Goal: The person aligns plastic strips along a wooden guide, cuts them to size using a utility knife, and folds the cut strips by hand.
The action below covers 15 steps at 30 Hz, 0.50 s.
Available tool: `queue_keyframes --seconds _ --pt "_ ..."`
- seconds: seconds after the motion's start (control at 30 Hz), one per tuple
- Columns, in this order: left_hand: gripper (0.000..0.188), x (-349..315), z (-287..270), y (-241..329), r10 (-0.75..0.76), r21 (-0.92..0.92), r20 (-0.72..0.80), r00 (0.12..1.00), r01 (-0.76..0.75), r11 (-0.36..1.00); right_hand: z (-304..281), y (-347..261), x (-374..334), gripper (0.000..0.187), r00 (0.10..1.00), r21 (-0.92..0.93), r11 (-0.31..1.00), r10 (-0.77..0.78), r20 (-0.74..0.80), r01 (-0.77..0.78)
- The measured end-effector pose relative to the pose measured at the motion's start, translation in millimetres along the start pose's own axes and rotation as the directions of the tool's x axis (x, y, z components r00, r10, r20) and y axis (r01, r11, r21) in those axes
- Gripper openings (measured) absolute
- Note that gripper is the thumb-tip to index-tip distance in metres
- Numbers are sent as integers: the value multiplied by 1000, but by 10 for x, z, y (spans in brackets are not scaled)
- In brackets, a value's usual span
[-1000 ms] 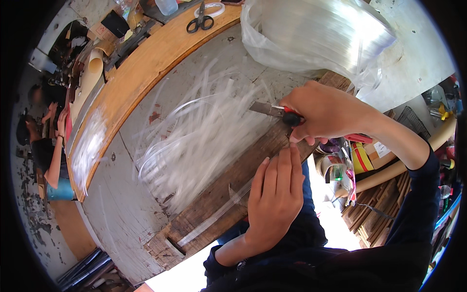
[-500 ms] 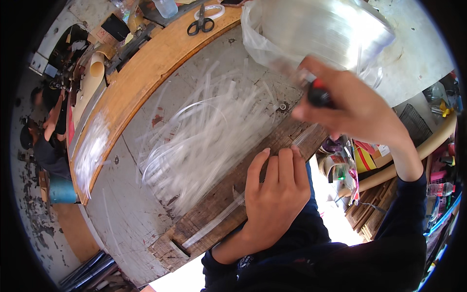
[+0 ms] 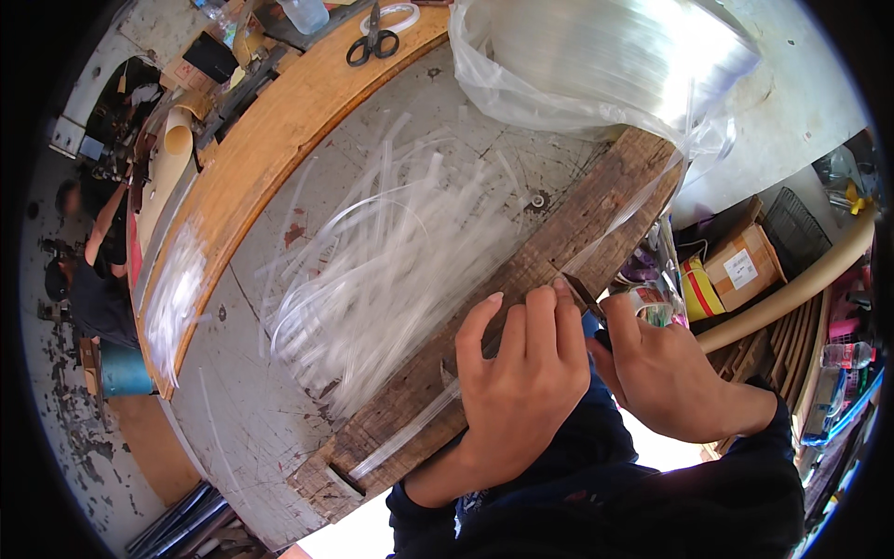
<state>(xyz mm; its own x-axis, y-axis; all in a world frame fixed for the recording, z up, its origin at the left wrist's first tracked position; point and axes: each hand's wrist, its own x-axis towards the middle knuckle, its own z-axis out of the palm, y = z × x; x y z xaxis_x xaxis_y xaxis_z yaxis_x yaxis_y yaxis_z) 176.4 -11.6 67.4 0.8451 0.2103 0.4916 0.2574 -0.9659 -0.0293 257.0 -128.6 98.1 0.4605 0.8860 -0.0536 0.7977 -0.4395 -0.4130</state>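
A narrow clear plastic strip runs lengthwise along a worn wooden plank. My left hand lies over the strip, its fingers stretched out and pressing it against the wood. Just beside those fingertips, my right hand is closed around the dark handle of a knife. The blade rests across the strip at the plank's near edge; most of the handle is hidden in the fist. Beyond the plank, a loose heap of clear cut strips covers part of the grey tabletop.
A large roll of clear plastic strip in a thin bag stands at the far right, feeding onto the plank. Scissors and more strips lie on a curved wooden board. Cartons sit below right. Another person is far left.
My right hand has swung down and toward me with the knife, from above the plank to its near edge beside my left fingers. My left hand has stayed on the strip.
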Motion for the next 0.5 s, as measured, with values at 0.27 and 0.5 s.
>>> queue_keyframes --seconds 0.27,0.5 --pt "10 19 2 9 -13 -35 -25 1000 12 999 22 -10 23 25 999 -176 984 -1 -42 -6" --pt "10 22 -13 14 -49 -42 -5 999 49 998 45 -34 54 22 999 -249 967 53 -9 -54"
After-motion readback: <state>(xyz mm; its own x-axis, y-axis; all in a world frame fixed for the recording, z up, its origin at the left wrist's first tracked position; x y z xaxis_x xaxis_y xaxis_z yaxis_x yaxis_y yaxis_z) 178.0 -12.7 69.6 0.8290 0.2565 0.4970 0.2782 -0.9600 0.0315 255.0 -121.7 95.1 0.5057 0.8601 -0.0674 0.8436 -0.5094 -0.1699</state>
